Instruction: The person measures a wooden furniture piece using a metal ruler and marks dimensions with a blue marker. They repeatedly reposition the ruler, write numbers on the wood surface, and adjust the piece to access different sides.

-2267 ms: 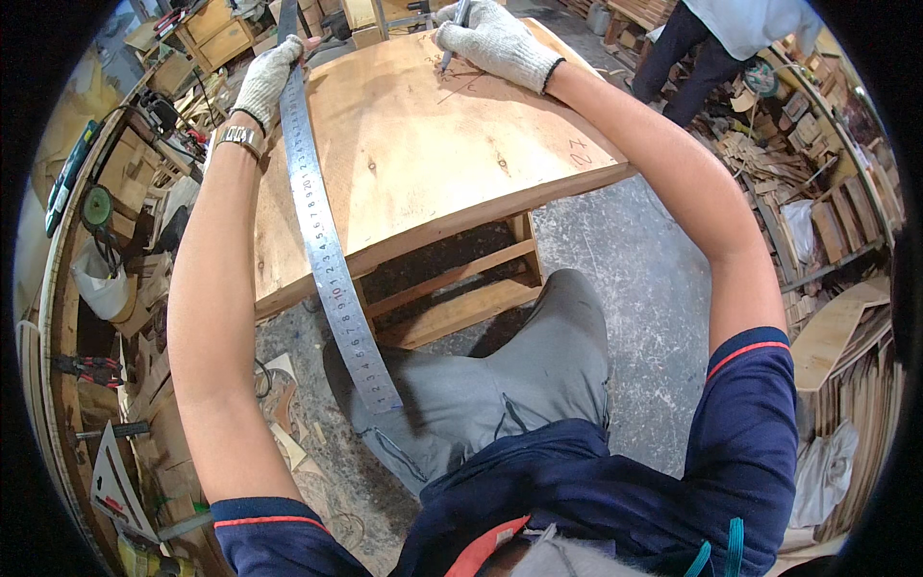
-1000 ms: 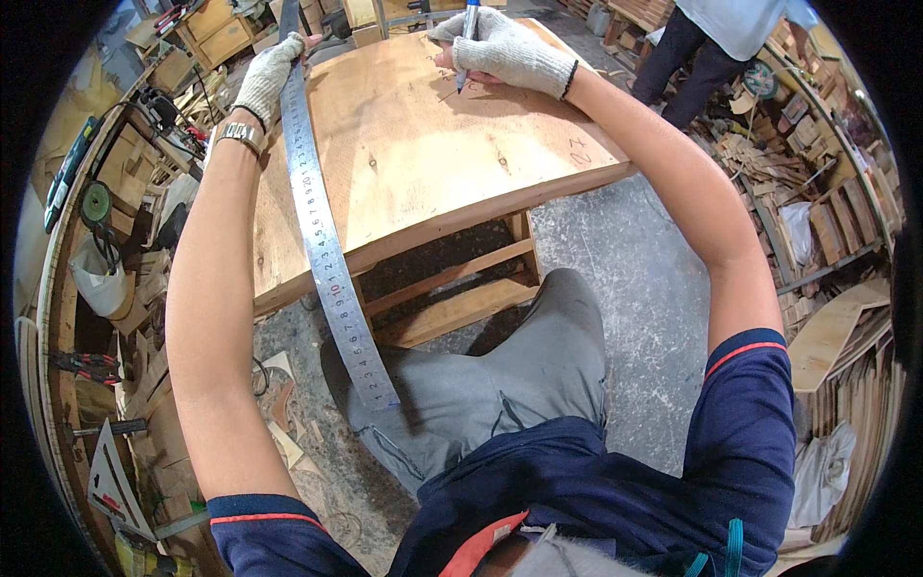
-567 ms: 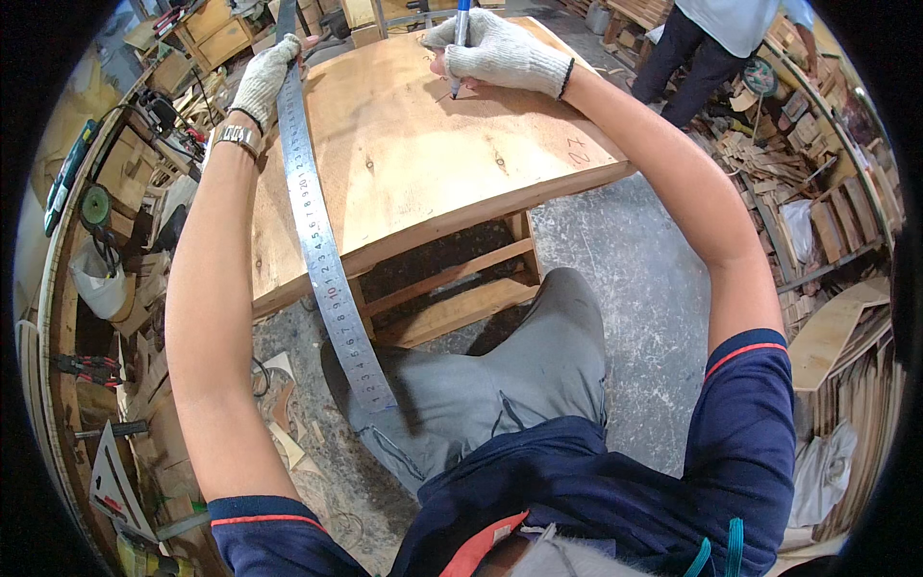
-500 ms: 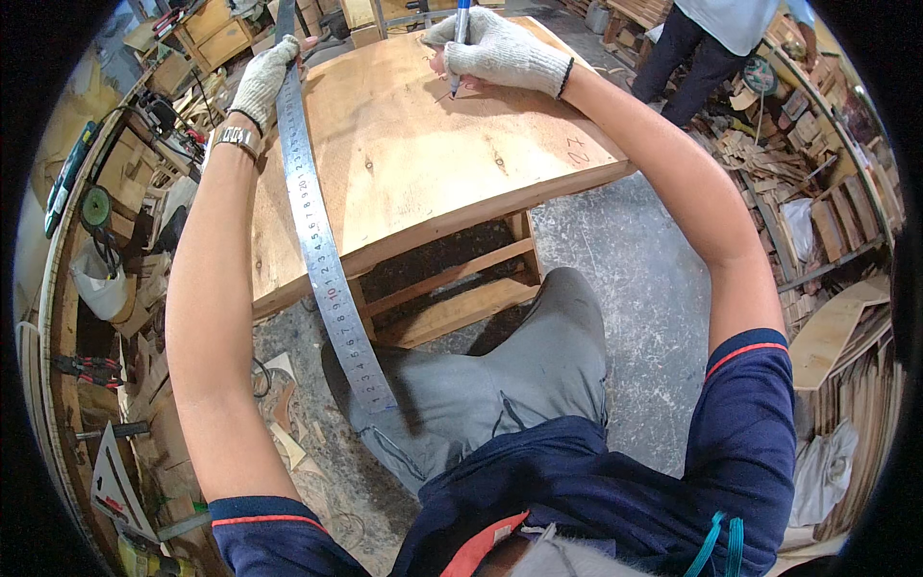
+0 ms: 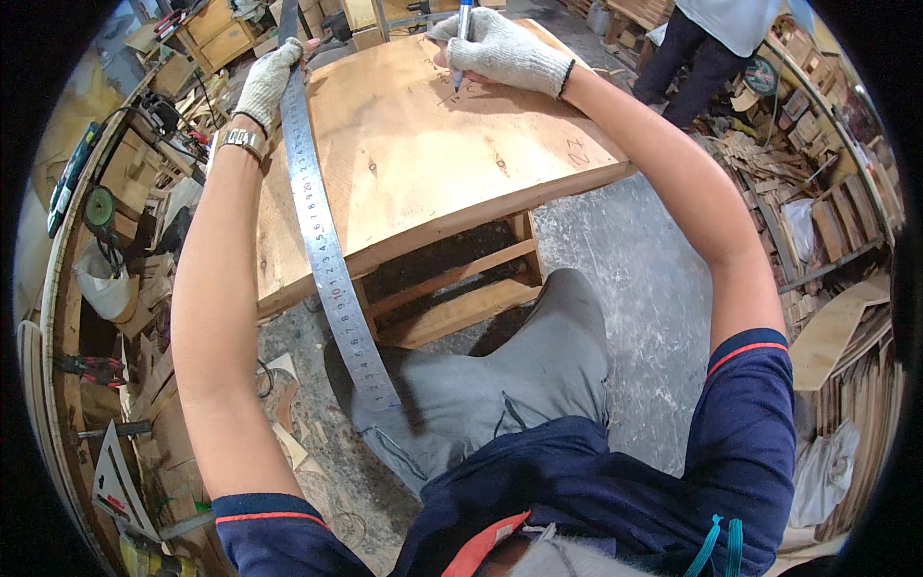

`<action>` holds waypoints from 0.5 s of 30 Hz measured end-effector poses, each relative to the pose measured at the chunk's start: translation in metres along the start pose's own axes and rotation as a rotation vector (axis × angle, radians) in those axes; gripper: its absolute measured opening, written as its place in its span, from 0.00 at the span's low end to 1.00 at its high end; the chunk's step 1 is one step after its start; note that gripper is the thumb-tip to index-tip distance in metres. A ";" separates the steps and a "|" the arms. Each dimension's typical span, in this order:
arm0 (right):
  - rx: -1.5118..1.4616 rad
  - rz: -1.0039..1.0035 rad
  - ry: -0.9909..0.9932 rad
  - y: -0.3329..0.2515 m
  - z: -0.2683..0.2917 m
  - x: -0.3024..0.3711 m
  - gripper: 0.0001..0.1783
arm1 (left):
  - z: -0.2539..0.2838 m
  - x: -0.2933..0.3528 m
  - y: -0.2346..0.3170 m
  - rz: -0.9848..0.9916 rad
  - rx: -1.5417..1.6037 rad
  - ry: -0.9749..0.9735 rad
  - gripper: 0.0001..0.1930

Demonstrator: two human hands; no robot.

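A plywood panel (image 5: pixel 423 173) lies flat before me on a wooden frame (image 5: pixel 461 293). My right hand (image 5: pixel 514 53), in a white knit glove with bare fingertips, grips a blue and white marker pen (image 5: pixel 463 24). The pen's tip is at the far part of the panel, among small handwritten marks (image 5: pixel 460 92). My left hand (image 5: pixel 269 82), gloved the same way, is closed around a long steel ruler (image 5: pixel 322 226) at the panel's far left. The ruler runs along the panel's left side, and its near end sticks out past the front edge, over my leg.
Another person (image 5: pixel 707 58) stands at the far right. Stacked wood scraps (image 5: pixel 769 178) and boards line the right side. On the left are a cluttered bench, a white bucket (image 5: pixel 104 279), and a triangular plate (image 5: pixel 123 476). Wood offcuts (image 5: pixel 293 442) lie on the floor near my legs.
My left hand and the ruler have shifted slightly to the right. The pen in my right hand has moved a little, its tip staying close to the marks.
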State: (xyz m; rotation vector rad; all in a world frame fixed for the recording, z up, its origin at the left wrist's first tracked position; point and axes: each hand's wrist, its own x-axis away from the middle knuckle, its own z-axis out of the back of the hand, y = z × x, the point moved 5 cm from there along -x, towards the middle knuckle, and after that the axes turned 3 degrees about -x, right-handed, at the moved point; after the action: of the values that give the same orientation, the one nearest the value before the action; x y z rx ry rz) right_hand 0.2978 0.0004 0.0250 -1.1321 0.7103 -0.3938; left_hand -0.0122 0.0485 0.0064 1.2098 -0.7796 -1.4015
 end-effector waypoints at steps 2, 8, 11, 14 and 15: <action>0.495 0.108 0.150 0.014 0.026 -0.006 0.17 | -0.002 -0.010 -0.001 0.013 0.022 -0.010 0.19; 0.692 0.096 0.207 0.022 0.030 -0.006 0.31 | -0.004 -0.006 -0.002 0.044 -0.009 -0.009 0.19; 0.374 0.101 0.048 0.012 0.012 -0.007 0.09 | 0.005 -0.013 -0.007 -0.002 -0.069 0.005 0.18; 0.224 0.101 -0.016 0.006 0.005 -0.007 0.15 | 0.005 -0.014 -0.008 0.033 -0.024 0.009 0.17; 0.228 0.103 -0.006 0.006 0.006 -0.006 0.15 | 0.001 -0.011 -0.005 0.022 0.006 0.001 0.17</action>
State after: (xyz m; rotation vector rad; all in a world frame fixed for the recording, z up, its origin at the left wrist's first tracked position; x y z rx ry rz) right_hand 0.2972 0.0100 0.0229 -0.8773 0.6971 -0.3737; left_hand -0.0160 0.0606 0.0044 1.2031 -0.7952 -1.3811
